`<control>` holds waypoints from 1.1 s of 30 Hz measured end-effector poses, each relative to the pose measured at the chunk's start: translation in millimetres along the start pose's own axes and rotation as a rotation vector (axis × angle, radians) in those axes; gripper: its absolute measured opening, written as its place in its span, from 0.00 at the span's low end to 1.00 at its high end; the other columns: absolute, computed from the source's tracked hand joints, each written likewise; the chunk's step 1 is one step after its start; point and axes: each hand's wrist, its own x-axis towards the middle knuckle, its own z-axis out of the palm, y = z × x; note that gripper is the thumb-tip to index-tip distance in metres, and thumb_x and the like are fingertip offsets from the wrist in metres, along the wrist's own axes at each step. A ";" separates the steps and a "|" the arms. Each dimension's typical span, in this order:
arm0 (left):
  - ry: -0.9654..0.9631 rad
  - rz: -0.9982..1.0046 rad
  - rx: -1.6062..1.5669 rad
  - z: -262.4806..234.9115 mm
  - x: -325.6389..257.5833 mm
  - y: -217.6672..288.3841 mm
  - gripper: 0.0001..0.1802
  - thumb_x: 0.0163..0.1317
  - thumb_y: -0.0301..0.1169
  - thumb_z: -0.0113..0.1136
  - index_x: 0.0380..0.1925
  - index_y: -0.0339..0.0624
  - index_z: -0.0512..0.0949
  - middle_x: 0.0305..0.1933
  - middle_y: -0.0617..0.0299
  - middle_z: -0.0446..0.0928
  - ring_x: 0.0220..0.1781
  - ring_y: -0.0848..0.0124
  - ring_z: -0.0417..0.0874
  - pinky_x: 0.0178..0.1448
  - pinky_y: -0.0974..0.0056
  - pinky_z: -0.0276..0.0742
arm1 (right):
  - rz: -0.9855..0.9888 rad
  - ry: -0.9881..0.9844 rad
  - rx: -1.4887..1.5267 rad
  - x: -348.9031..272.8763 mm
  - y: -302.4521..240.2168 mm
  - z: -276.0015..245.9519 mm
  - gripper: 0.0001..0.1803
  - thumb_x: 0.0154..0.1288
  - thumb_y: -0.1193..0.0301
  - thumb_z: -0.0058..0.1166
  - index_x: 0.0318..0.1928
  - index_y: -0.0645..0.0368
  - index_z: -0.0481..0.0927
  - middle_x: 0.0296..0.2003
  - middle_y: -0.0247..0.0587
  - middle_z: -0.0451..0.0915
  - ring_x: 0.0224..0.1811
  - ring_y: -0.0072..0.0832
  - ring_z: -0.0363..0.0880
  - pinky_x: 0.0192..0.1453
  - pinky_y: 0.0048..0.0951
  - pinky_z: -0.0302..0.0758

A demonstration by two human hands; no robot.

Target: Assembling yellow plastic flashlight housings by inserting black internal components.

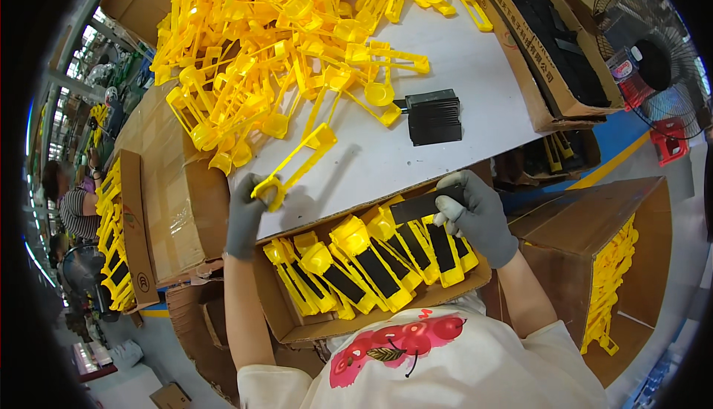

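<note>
My left hand (246,219), in a grey glove, grips one end of a yellow plastic frame (322,138). This frame is tilted above the white table, and its long opening holds no black piece. In my gloved right hand (479,219) is a flat black rectangular strip (416,207), pinched over a cardboard box. That open box (297,332) sits between my arms and the table edge. Leaning inside it are several yellow frames (356,242) with black strips set in them. Nearest on the table lies a stack of black strips (436,118), somewhat fanned.
A large heap of yellow frames (252,60) covers the table's far left. At the right end stands a carton (512,41) of black pieces, with a fan (653,60) beyond. Cartons of yellow frames flank me, right (639,197) and left (137,227). Another person (78,212) is far left.
</note>
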 end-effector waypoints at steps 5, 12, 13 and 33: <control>-0.052 -0.112 -0.265 67.0 -62.5 46.7 0.12 0.64 0.27 0.55 0.45 0.34 0.75 0.41 0.53 0.81 0.35 0.67 0.85 0.33 0.72 0.80 | -0.094 -0.090 -0.016 0.9 -24.8 24.9 0.10 0.66 0.73 0.55 0.46 0.61 0.75 0.30 0.37 0.83 0.28 0.16 0.81 0.30 0.18 0.76; -0.107 -0.201 -0.461 104.1 -90.5 56.5 0.16 0.63 0.22 0.54 0.50 0.30 0.77 0.41 0.52 0.81 0.35 0.67 0.85 0.35 0.70 0.82 | -0.287 -0.091 -0.270 7.7 -20.3 33.9 0.11 0.65 0.68 0.58 0.44 0.59 0.76 0.29 0.42 0.83 0.30 0.29 0.85 0.36 0.26 0.78; -0.073 -0.178 -0.488 108.6 -92.2 57.6 0.16 0.62 0.21 0.55 0.50 0.30 0.77 0.40 0.52 0.81 0.33 0.66 0.86 0.34 0.70 0.82 | -0.246 -0.071 -0.299 5.9 -21.4 33.7 0.11 0.64 0.68 0.58 0.43 0.59 0.76 0.30 0.43 0.83 0.30 0.31 0.85 0.36 0.27 0.78; 0.033 -0.297 -0.499 137.9 -102.5 58.3 0.14 0.60 0.20 0.54 0.46 0.29 0.77 0.36 0.52 0.80 0.24 0.70 0.81 0.27 0.71 0.80 | -0.160 0.028 -0.284 -18.4 -1.2 40.9 0.09 0.68 0.71 0.52 0.41 0.64 0.72 0.23 0.37 0.80 0.22 0.18 0.79 0.29 0.21 0.75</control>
